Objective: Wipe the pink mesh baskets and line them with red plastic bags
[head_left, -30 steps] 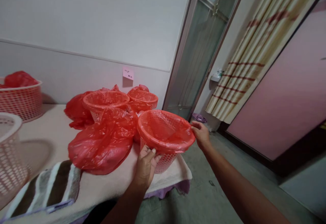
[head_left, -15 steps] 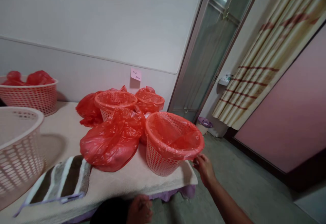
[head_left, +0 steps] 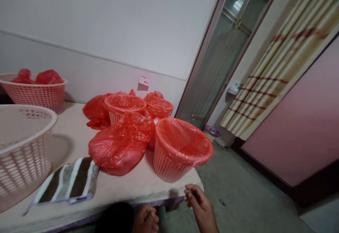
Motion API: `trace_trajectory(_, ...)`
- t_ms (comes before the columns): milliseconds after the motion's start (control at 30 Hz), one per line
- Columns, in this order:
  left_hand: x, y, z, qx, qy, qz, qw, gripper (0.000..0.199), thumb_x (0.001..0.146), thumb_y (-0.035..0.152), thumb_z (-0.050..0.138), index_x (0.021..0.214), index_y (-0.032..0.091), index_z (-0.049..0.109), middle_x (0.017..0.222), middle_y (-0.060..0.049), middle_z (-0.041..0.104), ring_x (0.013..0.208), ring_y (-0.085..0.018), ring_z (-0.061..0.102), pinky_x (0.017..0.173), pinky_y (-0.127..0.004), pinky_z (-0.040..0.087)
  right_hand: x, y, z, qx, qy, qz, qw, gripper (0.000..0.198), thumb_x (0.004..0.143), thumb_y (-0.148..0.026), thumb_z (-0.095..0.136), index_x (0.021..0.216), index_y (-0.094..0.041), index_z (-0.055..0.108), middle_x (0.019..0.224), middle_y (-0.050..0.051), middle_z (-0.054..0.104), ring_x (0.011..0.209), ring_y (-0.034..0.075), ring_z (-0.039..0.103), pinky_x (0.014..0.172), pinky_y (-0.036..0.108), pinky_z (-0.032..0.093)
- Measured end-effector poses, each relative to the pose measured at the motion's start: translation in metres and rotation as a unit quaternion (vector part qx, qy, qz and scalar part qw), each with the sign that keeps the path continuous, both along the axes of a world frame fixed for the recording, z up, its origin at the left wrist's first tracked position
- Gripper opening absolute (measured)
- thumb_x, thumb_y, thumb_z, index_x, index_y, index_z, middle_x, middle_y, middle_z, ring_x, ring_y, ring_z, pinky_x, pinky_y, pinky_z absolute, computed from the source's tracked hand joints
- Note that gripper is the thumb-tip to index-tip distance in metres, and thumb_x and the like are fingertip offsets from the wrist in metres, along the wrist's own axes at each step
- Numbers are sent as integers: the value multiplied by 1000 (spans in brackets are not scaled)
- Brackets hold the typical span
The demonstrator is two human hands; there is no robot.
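Round pink lattice plastic basket (head_left: 169, 164), lined with thin red plastic bag (head_left: 181, 136)
Right hand (head_left: 200, 204) near, grip loosely part-open; left hand (head_left: 147, 219) curled, its grip I cannot tell.

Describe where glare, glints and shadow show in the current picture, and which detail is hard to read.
All in the head view: glare shows on the glass door; glints dot the bulging red bag and the lined basket; a soft shadow falls beside the near pale basket; the pink note has writing too small to read.

front of lined basket (head_left: 171, 167) free, red bag (head_left: 119, 154) leftward.
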State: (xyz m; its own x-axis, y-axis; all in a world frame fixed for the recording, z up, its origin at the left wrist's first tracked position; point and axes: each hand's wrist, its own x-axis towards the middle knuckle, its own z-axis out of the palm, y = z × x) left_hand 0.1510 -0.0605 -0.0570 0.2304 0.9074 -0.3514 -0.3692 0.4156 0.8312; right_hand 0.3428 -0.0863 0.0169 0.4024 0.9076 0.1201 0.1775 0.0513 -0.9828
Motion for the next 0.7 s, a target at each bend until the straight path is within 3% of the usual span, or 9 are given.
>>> trace_trajectory(100, -5, 32, 40, 13, -25, 20, 999, 58, 44, 67, 79, 64, 17, 58, 57, -1, 61, 48, -13, 55, 48, -27, 42, 15, 3, 43, 70, -50, -83, 993, 40, 72, -54, 71, 91, -19, 68, 80, 6, 68, 72, 20, 64, 65, 30, 51)
trace_trajectory(200, -3, 72, 88, 54, -73, 54, 994, 54, 57, 64, 76, 76, 16, 60, 76, -5, 67, 68, -15, 64, 66, -28, 51, 30, 11, 75, 124, -50, -157, 978, 41, 72, -53, 71, 95, -19, 65, 88, 5, 67, 81, 20, 64, 69, 30, 52)
trace_trajectory(267, 1, 97, 119, 71, -110, 66, 989, 49, 64, 58, 75, 86, 17, 60, 84, -5, 66, 75, -15, 64, 71, -29, 52, 39, 23, 90, 130, -7, -188, 973, 47, 70, -54, 73, 100, -19, 63, 93, 4, 66, 82, 19, 64, 66, 28, 51)
trace_trajectory(367, 8, 122, 153, 83, -142, 75, 984, 35, 79, 48, 68, 94, 17, 60, 86, -2, 64, 75, -12, 62, 70, -29, 52, 51, 46, 105, 84, 100, -183, 974, 56, 63, -56, 78, 102, -19, 61, 94, 3, 66, 79, 17, 65, 60, 25, 50)
trace_trajectory(500, 15, 139, 167, 93, -155, 60, 982, 20, 87, 33, 62, 89, 14, 60, 83, 0, 63, 69, -11, 59, 64, -27, 51, 59, 71, 110, 63, 211, -116, 969, 54, 55, -48, 85, 94, -18, 63, 72, -3, 65, 58, 11, 59, 53, 21, 49)
trace_trajectory(700, 19, 143, 152, 84, -165, 60, 981, 16, 89, 30, 60, 90, 14, 60, 85, 0, 62, 70, -10, 58, 63, -27, 52, 65, 74, 100, 84, 243, -93, 962, 36, 57, -36, 86, 74, -19, 60, 58, -4, 62, 48, 10, 55, 44, 20, 47)
